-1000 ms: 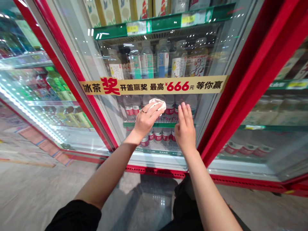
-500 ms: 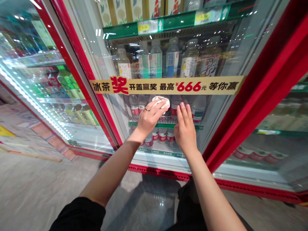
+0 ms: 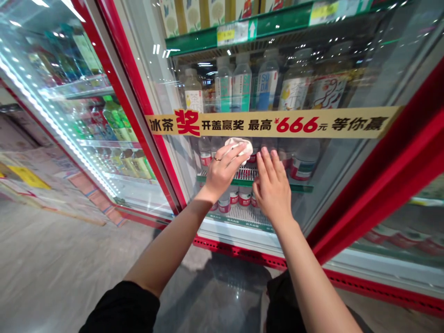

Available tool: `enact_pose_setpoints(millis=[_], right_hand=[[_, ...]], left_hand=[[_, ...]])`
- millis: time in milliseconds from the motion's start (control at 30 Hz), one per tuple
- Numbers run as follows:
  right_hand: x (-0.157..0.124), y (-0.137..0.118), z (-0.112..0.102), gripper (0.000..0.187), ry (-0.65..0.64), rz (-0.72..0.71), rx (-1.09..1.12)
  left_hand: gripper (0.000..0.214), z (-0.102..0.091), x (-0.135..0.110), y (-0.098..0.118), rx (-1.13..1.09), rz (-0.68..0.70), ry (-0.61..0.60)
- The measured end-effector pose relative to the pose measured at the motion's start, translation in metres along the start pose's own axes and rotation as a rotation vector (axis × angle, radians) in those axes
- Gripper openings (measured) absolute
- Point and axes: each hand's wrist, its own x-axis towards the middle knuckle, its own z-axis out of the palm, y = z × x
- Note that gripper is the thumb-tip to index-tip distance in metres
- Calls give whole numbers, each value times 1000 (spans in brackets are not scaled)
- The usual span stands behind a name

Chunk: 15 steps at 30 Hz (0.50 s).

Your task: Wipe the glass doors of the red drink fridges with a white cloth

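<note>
1. In the head view, holds a white cloth (image 3: 239, 140) in the left hand (image 3: 219, 174), against the glass door (image 3: 187, 171) of a drinks cooler.
2. Clamps the left fingers (image 3: 231, 154) over the bunched cloth, leaving part of it exposed above and beyond the fingertips. Wears a thin ring (image 3: 217, 159) on that hand.
3. Raises the right hand (image 3: 274, 189) just beside the cloth, apart from it. Extends the right fingers (image 3: 268, 164) upward and close together over the door, with the thumb (image 3: 255, 188) set off to the side. Cannot tell whether touching the glass or just short of it.
4. Works just below a beige banner (image 3: 244, 130), lettered in black and red with a large "666" and stretched across the door.
5. Shows behind the glass, above the banner, a row of bottles (image 3: 268, 88), some labelled "SODA"; higher up, patterned cartons (image 3: 192, 18) over a green shelf edge (image 3: 284, 24) with price tags; lower down, bottles with red labels (image 3: 244, 198).
6. Stands on a grey floor (image 3: 69, 286) in a black sleeve (image 3: 121, 310), bare at both forearms.
7. Includes, to the left, a lit cooler with green bottles (image 3: 116, 120) and, near its base, stacked boxes (image 3: 52, 178).
</note>
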Motion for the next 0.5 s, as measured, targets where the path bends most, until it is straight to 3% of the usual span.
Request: enact_pose_setpoints(millis=[100, 200, 367, 500], right_hand=[[0, -1, 0, 93, 4, 3, 2], [4, -4, -1, 93, 15, -12, 6], [13, -13, -2, 93, -11, -24, 49], [16, -19, 5, 91, -44, -36, 69]], left_hand=[[35, -15, -14, -10, -2, 2, -25], [37, -23, -13, -24, 9, -48, 3], [41, -20, -1, -36, 23, -149, -12], [42, -20, -12, -37, 28, -121, -87]])
